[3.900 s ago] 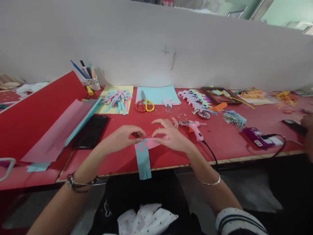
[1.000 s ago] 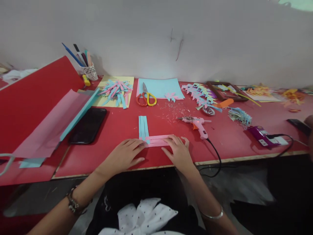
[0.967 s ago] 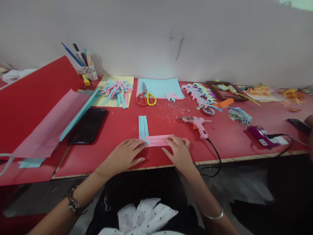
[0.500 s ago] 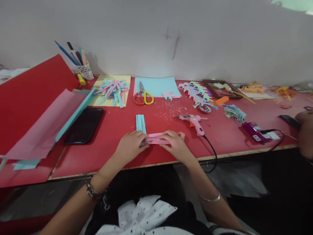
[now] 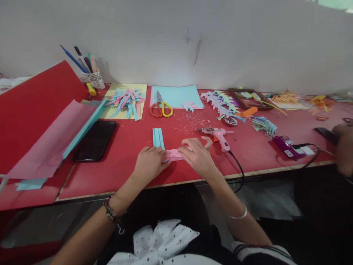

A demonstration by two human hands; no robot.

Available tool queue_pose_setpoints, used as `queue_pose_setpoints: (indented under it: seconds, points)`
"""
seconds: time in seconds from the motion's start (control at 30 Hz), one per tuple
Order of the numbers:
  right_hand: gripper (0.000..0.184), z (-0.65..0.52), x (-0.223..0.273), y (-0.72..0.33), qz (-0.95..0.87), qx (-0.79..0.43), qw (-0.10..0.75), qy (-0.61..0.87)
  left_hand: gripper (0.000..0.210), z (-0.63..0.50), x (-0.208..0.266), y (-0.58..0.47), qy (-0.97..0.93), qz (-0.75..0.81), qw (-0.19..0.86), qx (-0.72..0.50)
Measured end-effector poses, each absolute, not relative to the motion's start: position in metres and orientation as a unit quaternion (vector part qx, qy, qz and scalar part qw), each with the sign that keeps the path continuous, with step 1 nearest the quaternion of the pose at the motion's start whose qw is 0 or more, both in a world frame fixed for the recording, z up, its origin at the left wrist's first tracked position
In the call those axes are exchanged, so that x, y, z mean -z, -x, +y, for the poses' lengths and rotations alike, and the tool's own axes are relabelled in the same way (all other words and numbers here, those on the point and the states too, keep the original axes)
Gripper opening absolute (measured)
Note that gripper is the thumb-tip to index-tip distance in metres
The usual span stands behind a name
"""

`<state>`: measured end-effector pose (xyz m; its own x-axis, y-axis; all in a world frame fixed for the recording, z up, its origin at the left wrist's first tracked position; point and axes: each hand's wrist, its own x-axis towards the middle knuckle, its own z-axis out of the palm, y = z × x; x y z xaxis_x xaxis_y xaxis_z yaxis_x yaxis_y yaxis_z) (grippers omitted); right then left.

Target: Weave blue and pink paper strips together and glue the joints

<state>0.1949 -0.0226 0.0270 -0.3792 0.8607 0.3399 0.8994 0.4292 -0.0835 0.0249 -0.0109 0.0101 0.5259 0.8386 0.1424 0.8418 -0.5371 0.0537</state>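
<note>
Close to the table's front edge lie a pink folded paper strip and a light-blue folded paper strip, meeting at a corner. My left hand covers that corner, fingers closed over the pink strip's left end and the lower end of the blue one. The thumb and fingertips of my right hand pinch the pink strip further right, while its outer fingers are lifted and curled. The blue strip points away from me.
A pink glue gun with a black cord lies right of my right hand. Scissors, light-blue paper sheets and a pile of cut strips are behind. A black phone lies left. Another person's hand shows at far right.
My right hand has slid slightly left along the pink strip, its outer fingers rising. The pink strip looks narrower, its parts closer together. My left hand has closed further over the corner.
</note>
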Motion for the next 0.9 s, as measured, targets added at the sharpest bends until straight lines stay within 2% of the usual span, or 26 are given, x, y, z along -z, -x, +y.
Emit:
queue_pose_setpoints:
  seconds: [0.1, 0.2, 0.27, 0.37, 0.47, 0.6, 0.73, 0.83, 0.9]
  points:
    - [0.026, -0.026, -0.032, -0.203, -0.788, 0.085, 0.233, 0.564, 0.029, -0.014, -0.011, -0.028, 0.855, -0.511, 0.02, 0.081]
    - [0.025, -0.026, -0.031, -0.229, -0.686, 0.126, 0.282, 0.659, 0.035, -0.016, -0.012, -0.027, 0.828, -0.555, 0.012, 0.083]
    - [0.028, -0.023, -0.025, -0.25, -0.605, 0.155, 0.269, 0.733, 0.037, -0.016, -0.014, -0.025, 0.8, -0.596, -0.008, 0.074]
    - [0.035, -0.015, -0.009, -0.275, -0.531, 0.161, 0.191, 0.81, 0.037, -0.017, -0.016, -0.022, 0.754, -0.653, -0.039, 0.049]
    - [0.026, -0.005, 0.002, -0.285, -0.555, 0.122, 0.132, 0.812, 0.04, -0.017, -0.016, -0.02, 0.737, -0.672, -0.059, 0.037]
    - [0.027, 0.002, -0.002, -0.284, -0.539, 0.09, 0.132, 0.827, 0.042, -0.019, -0.012, -0.016, 0.737, -0.667, -0.087, 0.062]
    - [0.035, -0.009, -0.004, -0.275, -0.549, 0.059, 0.198, 0.81, 0.041, -0.021, -0.009, -0.012, 0.736, -0.66, -0.113, 0.099]
    - [0.042, -0.028, 0.007, -0.265, -0.626, 0.035, 0.274, 0.73, 0.04, -0.021, -0.009, -0.01, 0.739, -0.655, -0.117, 0.104]
    - [0.05, -0.04, 0.015, -0.256, -0.664, 0.023, 0.288, 0.69, 0.04, -0.021, -0.01, -0.01, 0.743, -0.649, -0.118, 0.112]
